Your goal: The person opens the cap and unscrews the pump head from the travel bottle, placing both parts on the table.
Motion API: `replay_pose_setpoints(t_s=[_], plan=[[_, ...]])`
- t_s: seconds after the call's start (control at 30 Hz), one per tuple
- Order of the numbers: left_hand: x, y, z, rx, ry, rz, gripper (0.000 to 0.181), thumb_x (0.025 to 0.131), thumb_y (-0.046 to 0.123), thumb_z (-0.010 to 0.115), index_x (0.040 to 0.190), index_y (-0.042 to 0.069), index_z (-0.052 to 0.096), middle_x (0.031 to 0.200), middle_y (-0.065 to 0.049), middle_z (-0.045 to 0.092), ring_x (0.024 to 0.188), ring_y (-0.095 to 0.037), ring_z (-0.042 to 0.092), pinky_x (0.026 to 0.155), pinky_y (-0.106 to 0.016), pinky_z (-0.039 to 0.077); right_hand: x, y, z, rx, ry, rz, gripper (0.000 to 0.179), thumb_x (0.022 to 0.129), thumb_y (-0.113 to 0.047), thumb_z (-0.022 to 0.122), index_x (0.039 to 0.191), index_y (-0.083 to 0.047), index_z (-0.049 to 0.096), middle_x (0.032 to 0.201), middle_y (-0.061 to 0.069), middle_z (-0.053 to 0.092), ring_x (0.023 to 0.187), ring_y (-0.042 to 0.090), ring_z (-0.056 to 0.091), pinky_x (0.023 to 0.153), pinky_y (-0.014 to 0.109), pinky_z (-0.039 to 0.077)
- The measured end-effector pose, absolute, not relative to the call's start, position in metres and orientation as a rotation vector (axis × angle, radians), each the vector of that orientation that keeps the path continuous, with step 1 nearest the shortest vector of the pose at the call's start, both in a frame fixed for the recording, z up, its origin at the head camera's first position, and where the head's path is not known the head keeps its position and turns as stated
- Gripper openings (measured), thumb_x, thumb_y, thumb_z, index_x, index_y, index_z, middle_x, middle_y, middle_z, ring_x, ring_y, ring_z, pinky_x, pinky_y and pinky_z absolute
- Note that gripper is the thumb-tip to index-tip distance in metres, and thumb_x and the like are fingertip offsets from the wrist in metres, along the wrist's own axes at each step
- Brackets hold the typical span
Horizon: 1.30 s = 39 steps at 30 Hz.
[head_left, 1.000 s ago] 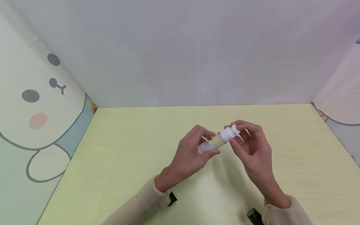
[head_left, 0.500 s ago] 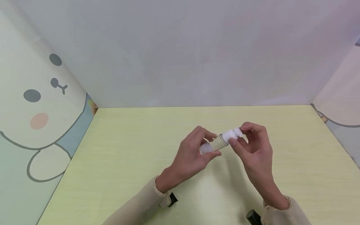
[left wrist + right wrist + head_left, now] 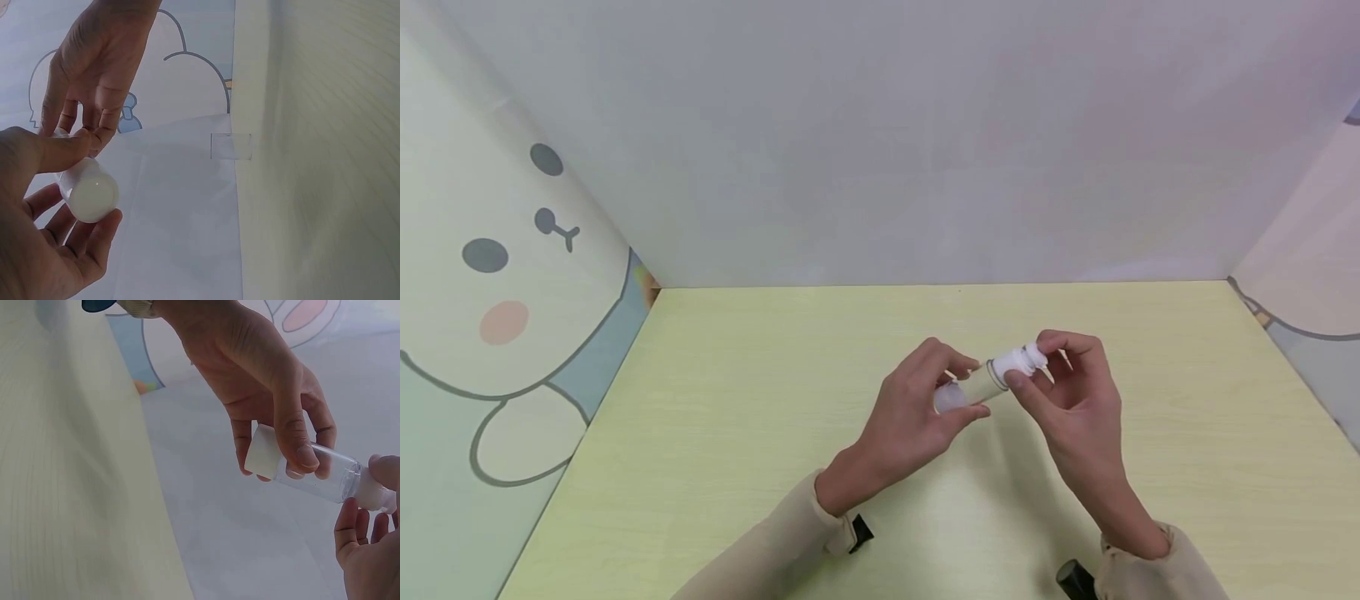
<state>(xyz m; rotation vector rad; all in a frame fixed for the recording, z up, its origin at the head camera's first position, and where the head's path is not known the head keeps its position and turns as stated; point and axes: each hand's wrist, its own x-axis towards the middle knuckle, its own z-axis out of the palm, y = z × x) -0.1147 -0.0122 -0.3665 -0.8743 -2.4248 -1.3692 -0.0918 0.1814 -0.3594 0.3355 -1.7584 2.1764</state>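
Note:
A small clear bottle (image 3: 980,386) is held tilted above the table, its upper end towards the right. My left hand (image 3: 904,417) grips the clear body between thumb and fingers. A white, rounded end (image 3: 951,397) lies near the left palm; in the left wrist view this bottle end (image 3: 94,195) faces the camera. My right hand (image 3: 1078,412) pinches the ridged white top (image 3: 1017,362), thumb below and forefinger at the tip. The right wrist view shows the see-through body (image 3: 322,478) under the left fingers; no contents can be made out.
A pale yellow wood-grain table (image 3: 737,375) lies beneath both hands. Behind it rises a plain whitish wall (image 3: 880,150), with a cartoon-printed panel (image 3: 505,333) at the left. Clear tape (image 3: 231,146) sits at the table-wall edge. Dark pieces show by both sleeves.
The bottle has shifted slightly right and down. My right thumb has come onto the white top, and the right fingers have settled around its tip. The left hand keeps its grip.

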Motion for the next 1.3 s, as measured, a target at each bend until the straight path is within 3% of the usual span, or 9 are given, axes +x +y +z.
replay_pose_setpoints(t_s=[0.17, 0.47, 0.83, 1.3], plan=[[-0.115, -0.0129, -0.3666, -0.871, -2.424, -1.363, 0.043, 0.082, 0.013, 0.09, 0.116, 0.012, 0.064, 0.104, -0.004, 0.064, 0.086, -0.012, 0.063, 0.073, -0.016, 0.053, -0.0928, 0.1824, -0.3614, 0.44, -1.713, 2.175, 0.048, 0.086, 0.03, 0.06, 0.126, 0.005, 0.051, 0.124, 0.007, 0.051, 0.106, 0.016, 0.057, 0.096, 0.02, 0.056], [-0.1155, -0.0138, -0.3664, -0.859, -2.41, -1.359, 0.043, 0.081, 0.014, 0.091, 0.115, 0.013, 0.064, 0.104, -0.004, 0.064, 0.086, -0.011, 0.063, 0.074, -0.018, 0.054, -0.0949, 0.1836, -0.3641, 0.635, -1.61, 2.175, 0.05, 0.083, 0.037, 0.053, 0.129, 0.017, 0.046, 0.127, 0.015, 0.052, 0.113, 0.023, 0.058, 0.098, 0.023, 0.056], [-0.1154, -0.0143, -0.3657, -0.835, -2.436, -1.369, 0.044, 0.081, 0.014, 0.091, 0.115, 0.013, 0.064, 0.105, -0.002, 0.064, 0.084, -0.01, 0.064, 0.074, -0.019, 0.054, -0.0948, 0.1852, -0.363, 0.737, -1.605, 2.17, 0.051, 0.085, 0.037, 0.047, 0.132, 0.017, 0.042, 0.136, 0.022, 0.05, 0.126, 0.029, 0.061, 0.108, 0.028, 0.053], [-0.1143, -0.0131, -0.366, -0.857, -2.442, -1.376, 0.043, 0.082, 0.014, 0.09, 0.116, 0.011, 0.064, 0.104, -0.003, 0.064, 0.085, -0.011, 0.063, 0.073, -0.017, 0.053, -0.0947, 0.184, -0.3615, 0.514, -1.706, 2.174, 0.046, 0.086, 0.029, 0.06, 0.122, 0.003, 0.05, 0.12, 0.007, 0.048, 0.106, 0.017, 0.054, 0.091, 0.018, 0.056]])
